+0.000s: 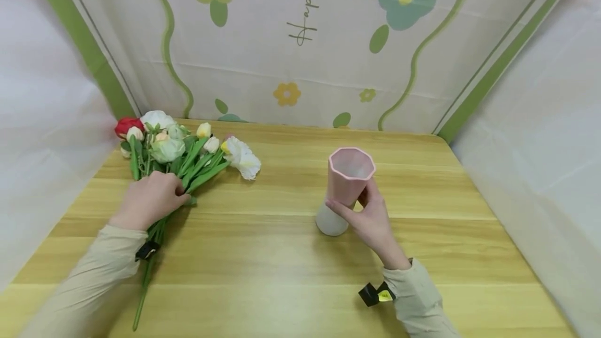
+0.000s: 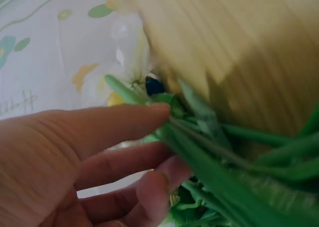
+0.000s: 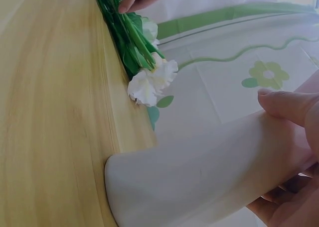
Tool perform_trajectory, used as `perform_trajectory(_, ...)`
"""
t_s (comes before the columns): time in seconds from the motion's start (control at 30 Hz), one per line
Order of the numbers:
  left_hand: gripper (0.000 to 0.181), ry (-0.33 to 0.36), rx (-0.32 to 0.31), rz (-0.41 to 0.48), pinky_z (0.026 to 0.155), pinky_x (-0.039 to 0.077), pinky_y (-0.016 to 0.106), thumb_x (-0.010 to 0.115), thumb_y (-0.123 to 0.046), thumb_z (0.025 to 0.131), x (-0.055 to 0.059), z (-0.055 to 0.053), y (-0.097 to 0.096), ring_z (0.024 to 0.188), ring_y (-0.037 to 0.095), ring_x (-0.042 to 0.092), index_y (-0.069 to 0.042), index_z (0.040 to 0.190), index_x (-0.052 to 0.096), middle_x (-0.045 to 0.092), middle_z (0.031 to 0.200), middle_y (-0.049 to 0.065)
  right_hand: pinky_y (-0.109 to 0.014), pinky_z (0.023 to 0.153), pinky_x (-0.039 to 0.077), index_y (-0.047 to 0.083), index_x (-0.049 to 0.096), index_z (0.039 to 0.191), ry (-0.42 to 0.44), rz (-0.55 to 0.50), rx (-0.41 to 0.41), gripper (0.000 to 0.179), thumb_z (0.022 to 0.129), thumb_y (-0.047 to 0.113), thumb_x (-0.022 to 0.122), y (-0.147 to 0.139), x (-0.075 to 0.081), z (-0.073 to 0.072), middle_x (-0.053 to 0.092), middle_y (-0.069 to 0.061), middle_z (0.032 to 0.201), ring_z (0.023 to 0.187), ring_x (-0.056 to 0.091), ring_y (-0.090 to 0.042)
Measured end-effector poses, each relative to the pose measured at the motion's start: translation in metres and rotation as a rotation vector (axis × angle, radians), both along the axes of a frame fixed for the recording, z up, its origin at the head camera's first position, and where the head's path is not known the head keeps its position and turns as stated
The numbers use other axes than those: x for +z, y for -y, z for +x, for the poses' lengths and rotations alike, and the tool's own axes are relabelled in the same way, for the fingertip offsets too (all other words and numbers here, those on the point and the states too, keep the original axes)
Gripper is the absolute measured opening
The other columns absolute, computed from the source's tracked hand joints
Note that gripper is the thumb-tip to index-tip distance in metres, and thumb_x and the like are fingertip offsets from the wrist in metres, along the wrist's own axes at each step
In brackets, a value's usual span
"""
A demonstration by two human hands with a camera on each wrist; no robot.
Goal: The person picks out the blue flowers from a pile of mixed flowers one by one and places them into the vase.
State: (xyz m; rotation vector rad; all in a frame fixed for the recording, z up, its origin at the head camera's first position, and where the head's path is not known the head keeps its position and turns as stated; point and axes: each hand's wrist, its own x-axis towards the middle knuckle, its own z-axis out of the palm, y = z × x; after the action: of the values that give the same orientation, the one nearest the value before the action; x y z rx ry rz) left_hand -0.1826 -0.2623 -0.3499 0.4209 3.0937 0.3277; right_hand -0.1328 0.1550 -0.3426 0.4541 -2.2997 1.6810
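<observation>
A bunch of artificial flowers [image 1: 167, 149] lies at the left of the table, with red, white, yellow and pale green heads and long green stems [image 1: 152, 246]. My left hand [image 1: 152, 197] holds it among the upper stems, just below the blooms. In the left wrist view, the fingertips [image 2: 158, 110] meet the green stems and leaves [image 2: 209, 172]; part of the grip is hidden. A vase [image 1: 345, 184], pink above and white below, stands upright right of the middle. My right hand [image 1: 373, 218] grips it from the right, thumb in front and fingers behind.
The wooden table [image 1: 253, 254] extends to a printed cloth [image 1: 263, 56] at the back. White side sheets [image 1: 530, 134] rise at left and right. A large white bloom [image 1: 242, 157] points toward the table's middle. Small black wrist devices [image 1: 369, 294] sit by both sleeves.
</observation>
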Motion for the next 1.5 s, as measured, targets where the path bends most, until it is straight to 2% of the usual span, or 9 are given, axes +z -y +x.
perform_trajectory(0.23, 0.041, -0.010, 0.039, -0.041, 0.044, 0.038, 0.038, 0.074, -0.017, 0.086, -0.009, -0.002, -0.005, 0.050, 0.017, 0.046, -0.017, 0.053, 0.049, 0.046, 0.053, -0.003, -0.050, 0.096, 0.043, -0.001, 0.040, 0.141, 0.025, -0.009, 0.008, 0.073, 0.079, -0.005, 0.079, -0.001, 0.000, 0.000, 0.052, -0.016, 0.131, 0.115, 0.055, -0.029)
perform_trajectory(0.47, 0.045, -0.039, 0.070, -0.013, 0.042, 0.036, 0.037, 0.076, -0.019, 0.086, -0.008, -0.001, -0.005, 0.048, 0.018, 0.047, -0.018, 0.051, 0.049, 0.045, 0.053, -0.002, -0.049, 0.097, 0.042, 0.000, 0.041, 0.141, 0.025, -0.019, 0.003, 0.073, 0.079, -0.004, 0.080, -0.001, -0.002, 0.000, 0.052, -0.015, 0.132, 0.116, 0.054, -0.029)
perform_trajectory(0.67, 0.030, -0.072, 0.132, 0.058, 0.040, 0.039, 0.039, 0.074, -0.021, 0.088, 0.001, 0.004, -0.004, 0.050, 0.023, 0.054, -0.017, 0.059, 0.067, 0.056, 0.057, 0.004, -0.047, 0.097, 0.043, 0.011, 0.042, 0.142, -0.009, -0.008, -0.001, 0.077, 0.078, 0.006, 0.084, -0.012, -0.026, -0.014, 0.052, -0.007, 0.133, 0.117, 0.054, -0.025)
perform_trajectory(0.77, 0.024, -0.124, 0.170, 0.098, 0.038, 0.038, 0.040, 0.073, -0.022, 0.089, 0.008, 0.007, -0.001, 0.051, 0.028, 0.056, -0.017, 0.065, 0.073, 0.060, 0.059, 0.007, -0.047, 0.098, 0.043, 0.013, 0.042, 0.143, -0.015, -0.008, 0.006, 0.077, 0.079, 0.008, 0.084, -0.014, -0.031, -0.017, 0.051, -0.006, 0.133, 0.118, 0.054, -0.025)
perform_trajectory(0.93, 0.019, -0.298, 0.220, 0.172, 0.034, 0.033, 0.037, 0.076, -0.025, 0.087, 0.021, 0.015, -0.003, 0.051, 0.035, 0.056, -0.007, 0.083, 0.079, 0.065, 0.068, 0.019, -0.048, 0.099, 0.042, 0.010, 0.041, 0.143, 0.002, -0.010, 0.005, 0.076, 0.080, 0.005, 0.082, -0.011, -0.027, -0.014, 0.051, -0.009, 0.134, 0.119, 0.053, -0.026)
perform_trajectory(1.03, 0.023, -0.374, 0.210, 0.210, 0.034, 0.034, 0.036, 0.078, -0.027, 0.086, 0.030, 0.020, -0.013, 0.050, 0.033, 0.057, -0.005, 0.092, 0.079, 0.069, 0.077, 0.021, -0.050, 0.098, 0.042, 0.004, 0.039, 0.143, 0.004, -0.007, 0.004, 0.074, 0.081, 0.000, 0.080, -0.006, -0.016, -0.007, 0.051, -0.013, 0.134, 0.119, 0.053, -0.030)
perform_trajectory(1.23, 0.026, -0.345, 0.152, 0.311, 0.042, 0.041, 0.035, 0.077, -0.033, 0.086, 0.042, 0.033, -0.043, 0.055, 0.021, 0.060, -0.007, 0.088, 0.080, 0.072, 0.077, 0.009, -0.048, 0.098, 0.042, -0.001, 0.038, 0.142, 0.015, 0.004, 0.005, 0.074, 0.080, -0.004, 0.078, 0.001, -0.003, 0.001, 0.051, -0.017, 0.133, 0.118, 0.053, -0.030)
perform_trajectory(1.33, 0.026, -0.316, 0.119, 0.354, 0.047, 0.044, 0.035, 0.076, -0.035, 0.087, 0.043, 0.037, -0.058, 0.055, 0.015, 0.059, -0.009, 0.086, 0.080, 0.071, 0.074, 0.003, -0.049, 0.098, 0.041, -0.002, 0.038, 0.142, 0.015, 0.014, 0.007, 0.073, 0.081, -0.003, 0.078, 0.001, -0.001, 0.002, 0.050, -0.019, 0.133, 0.119, 0.053, -0.032)
perform_trajectory(1.5, 0.023, -0.291, 0.047, 0.408, 0.051, 0.046, 0.035, 0.077, -0.030, 0.087, 0.036, 0.033, -0.081, 0.055, 0.011, 0.057, -0.008, 0.081, 0.079, 0.069, 0.071, 0.000, -0.050, 0.098, 0.042, -0.001, 0.039, 0.142, -0.003, 0.023, 0.000, 0.073, 0.080, -0.002, 0.079, 0.000, -0.002, 0.002, 0.051, -0.018, 0.132, 0.118, 0.054, -0.032)
